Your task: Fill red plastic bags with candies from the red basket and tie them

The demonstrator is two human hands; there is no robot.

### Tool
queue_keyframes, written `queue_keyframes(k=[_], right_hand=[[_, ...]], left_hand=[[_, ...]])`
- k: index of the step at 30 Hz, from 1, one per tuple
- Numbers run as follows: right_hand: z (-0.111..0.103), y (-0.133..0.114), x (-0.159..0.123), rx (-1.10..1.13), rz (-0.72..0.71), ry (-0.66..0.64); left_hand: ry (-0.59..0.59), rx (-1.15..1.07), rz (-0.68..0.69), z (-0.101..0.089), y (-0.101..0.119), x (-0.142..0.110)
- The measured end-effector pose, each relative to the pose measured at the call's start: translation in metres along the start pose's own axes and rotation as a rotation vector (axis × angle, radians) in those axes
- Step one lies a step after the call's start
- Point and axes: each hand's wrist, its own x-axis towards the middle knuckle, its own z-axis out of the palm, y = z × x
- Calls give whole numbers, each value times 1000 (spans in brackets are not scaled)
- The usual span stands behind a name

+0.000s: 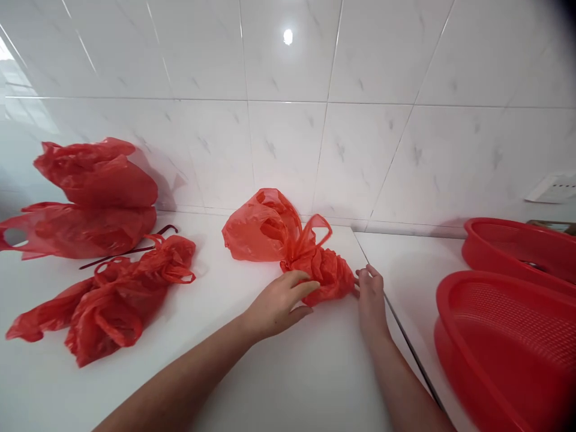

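A crumpled red plastic bag (330,273) lies on the white tabletop between my hands, its thin handle loop standing up. Against its near left side rests my left hand (283,303), thumb and fingers apart. My right hand (371,291) is at the bag's right end, fingers loosely bent with the tips close to the plastic; whether they pinch it is hidden. Just behind and to the left, a puffed-out red plastic bag (261,228) sits near the wall, touching the crumpled one.
Stacked red bags (103,198) stand at the left by the wall. More bunched red bags (130,294) lie in front, beside a dark red thin strip (117,255). Red plastic baskets (454,300) occupy the right side, past a seam (405,336) in the tabletop. A tiled wall (288,150) closes the back.
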Motion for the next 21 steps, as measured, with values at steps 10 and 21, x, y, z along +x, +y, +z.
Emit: queue_keyframes(k=[10,21], right_hand=[[15,17,-1,-760,-432,-245],[20,7,-10,-700,-368,-251]], left_hand=[[20,146,-378,-1,-83,23],[179,124,-167,3,-61,32]])
